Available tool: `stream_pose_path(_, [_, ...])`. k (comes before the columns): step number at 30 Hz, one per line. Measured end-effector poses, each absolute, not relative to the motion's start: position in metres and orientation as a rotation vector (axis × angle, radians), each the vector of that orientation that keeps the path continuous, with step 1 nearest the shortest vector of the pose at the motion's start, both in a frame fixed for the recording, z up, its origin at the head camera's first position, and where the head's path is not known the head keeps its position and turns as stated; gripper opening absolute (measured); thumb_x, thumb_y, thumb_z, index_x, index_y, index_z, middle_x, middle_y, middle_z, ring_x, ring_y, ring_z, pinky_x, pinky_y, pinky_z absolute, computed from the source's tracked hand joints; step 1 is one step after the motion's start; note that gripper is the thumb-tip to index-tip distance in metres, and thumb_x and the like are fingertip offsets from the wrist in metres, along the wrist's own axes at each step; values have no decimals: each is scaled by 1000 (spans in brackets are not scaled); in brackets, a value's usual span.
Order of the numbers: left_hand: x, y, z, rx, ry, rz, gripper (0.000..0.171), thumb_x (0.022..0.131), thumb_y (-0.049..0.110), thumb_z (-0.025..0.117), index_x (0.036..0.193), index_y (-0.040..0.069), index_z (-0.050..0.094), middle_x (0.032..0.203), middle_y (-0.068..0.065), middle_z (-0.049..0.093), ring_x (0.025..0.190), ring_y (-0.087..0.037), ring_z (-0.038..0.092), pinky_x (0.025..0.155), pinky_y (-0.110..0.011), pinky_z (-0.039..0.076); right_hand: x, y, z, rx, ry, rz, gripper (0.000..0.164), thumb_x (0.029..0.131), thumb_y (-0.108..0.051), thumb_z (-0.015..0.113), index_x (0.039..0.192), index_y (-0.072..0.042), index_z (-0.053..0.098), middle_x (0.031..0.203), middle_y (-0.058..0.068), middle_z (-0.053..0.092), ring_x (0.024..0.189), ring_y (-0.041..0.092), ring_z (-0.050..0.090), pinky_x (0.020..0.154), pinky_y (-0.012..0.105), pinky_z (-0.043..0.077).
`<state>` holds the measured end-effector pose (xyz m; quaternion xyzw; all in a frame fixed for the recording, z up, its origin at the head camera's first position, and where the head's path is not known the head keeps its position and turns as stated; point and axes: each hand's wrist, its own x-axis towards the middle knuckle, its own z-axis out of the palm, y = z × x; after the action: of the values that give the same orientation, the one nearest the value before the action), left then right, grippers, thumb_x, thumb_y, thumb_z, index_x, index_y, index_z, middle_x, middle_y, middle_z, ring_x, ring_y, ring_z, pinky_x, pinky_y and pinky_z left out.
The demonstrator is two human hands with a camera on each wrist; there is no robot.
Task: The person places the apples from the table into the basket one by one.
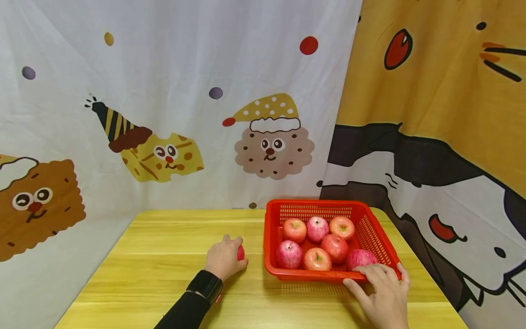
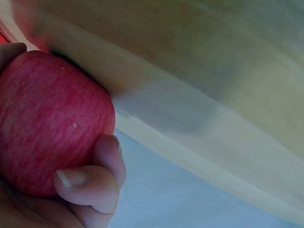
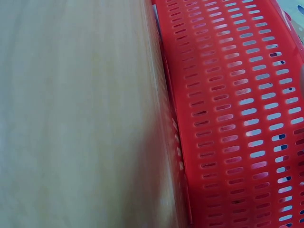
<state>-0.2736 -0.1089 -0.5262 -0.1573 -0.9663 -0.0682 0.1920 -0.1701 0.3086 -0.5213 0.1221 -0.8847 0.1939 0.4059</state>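
Observation:
My left hand (image 1: 223, 260) grips a red apple (image 1: 241, 253) over the table, left of the basket. In the left wrist view the apple (image 2: 52, 118) fills the left side, with curled fingers (image 2: 90, 185) around its lower edge. On the right, a red plastic basket (image 1: 302, 275) holds several pink-red apples (image 1: 289, 254). At its front right corner, my right hand (image 1: 384, 292) holds the rim, thumb on the near side and fingers over the edge. The right wrist view shows the slotted basket wall (image 3: 228, 118); the hand is almost wholly out of that view.
Both hands work over a light wooden table (image 1: 164, 256). Behind it hangs a white curtain (image 1: 185, 91) with cartoon prints, and a yellow cartoon cloth (image 1: 444, 105) hangs at the right. The basket stands near the table's right side.

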Motion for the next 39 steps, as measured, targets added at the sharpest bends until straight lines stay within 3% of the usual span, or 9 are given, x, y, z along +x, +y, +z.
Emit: stream_pose_path(39, [-266,-115,-520,-500,-2745,-330,54,73,51,78,113,17,65,88,-8,54,50,-17,48,46,-32,49,-169,308,-519,304,-2235,498,40,66,-48,85,88,-17,73,88,5,69,97,31,50,105,68,10])
